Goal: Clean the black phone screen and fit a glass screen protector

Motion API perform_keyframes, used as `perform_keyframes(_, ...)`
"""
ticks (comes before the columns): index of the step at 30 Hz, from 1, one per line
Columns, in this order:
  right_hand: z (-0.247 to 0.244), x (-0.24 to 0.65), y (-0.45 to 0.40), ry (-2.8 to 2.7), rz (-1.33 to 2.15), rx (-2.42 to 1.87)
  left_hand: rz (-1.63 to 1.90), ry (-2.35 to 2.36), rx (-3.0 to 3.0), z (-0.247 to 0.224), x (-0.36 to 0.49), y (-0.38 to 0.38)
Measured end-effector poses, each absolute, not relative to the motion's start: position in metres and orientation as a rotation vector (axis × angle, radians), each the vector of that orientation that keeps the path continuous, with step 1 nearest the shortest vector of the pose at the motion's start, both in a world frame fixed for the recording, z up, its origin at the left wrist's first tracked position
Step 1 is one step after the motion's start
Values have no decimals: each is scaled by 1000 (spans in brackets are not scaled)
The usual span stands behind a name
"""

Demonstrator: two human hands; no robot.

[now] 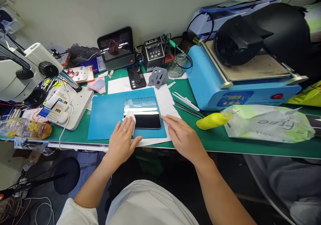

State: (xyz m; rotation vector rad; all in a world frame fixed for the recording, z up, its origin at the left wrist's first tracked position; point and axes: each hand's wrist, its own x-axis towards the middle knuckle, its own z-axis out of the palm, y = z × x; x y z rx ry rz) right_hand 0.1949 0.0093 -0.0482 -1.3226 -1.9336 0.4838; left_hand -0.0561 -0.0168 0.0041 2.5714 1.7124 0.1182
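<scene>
Our left fingers pressed wipe at phone 9 o'clock, right fingers loose at 3; looked slick, fragile, edge-grip only.

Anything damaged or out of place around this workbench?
A ragged grey patch on the pale wall, left of the black-framed screen, looks like damaged plaster. A bulky black object rests atop the boxy blue machine, oddly hiding part of its beige plate.
</scene>
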Motion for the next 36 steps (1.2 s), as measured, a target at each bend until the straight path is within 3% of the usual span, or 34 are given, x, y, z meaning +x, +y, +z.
perform_keyframes(13,-47,193,10,-1937,510,-1293,132,1795,2475,5,-40,4)
perform_keyframes(24,-54,198,14,-1915,485,-1243,168,1415,2651,1,27,20)
perform_keyframes(36,-51,196,13,-1902,474,-1282,195,1400,2725,-10,18,-29)
